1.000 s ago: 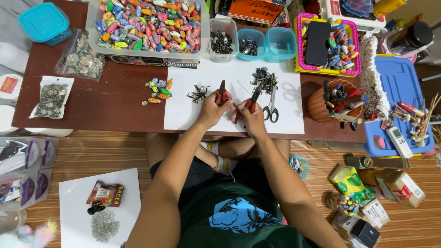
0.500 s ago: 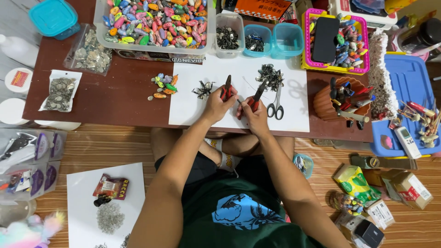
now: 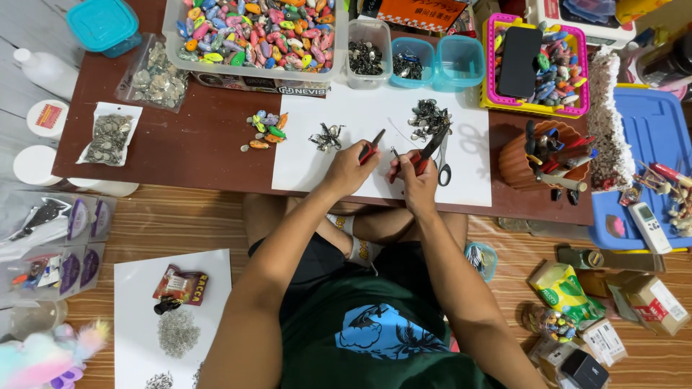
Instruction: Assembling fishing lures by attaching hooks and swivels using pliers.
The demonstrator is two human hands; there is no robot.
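Over the white sheet (image 3: 375, 155), left hand (image 3: 348, 168) and right hand (image 3: 417, 176) each clamp red-handled pliers (image 3: 373, 145) on something tiny; finished metal clusters (image 3: 326, 136) lie at ten o'clock, loose beads (image 3: 264, 128) remain.

the person wore a dark green shirt (image 3: 375, 338) with short sleeves and a light blue print (image 3: 378, 330) of palm-like shapes on the front. black shorts (image 3: 317, 263) covered the upper legs. both arms were bare from above the elbow down, with no watch or band in view. the left hand (image 3: 351, 167) and right hand (image 3: 417, 180) were bare, no gloves. a white strap (image 3: 358, 250) with yellow marks showed near the crossed legs.
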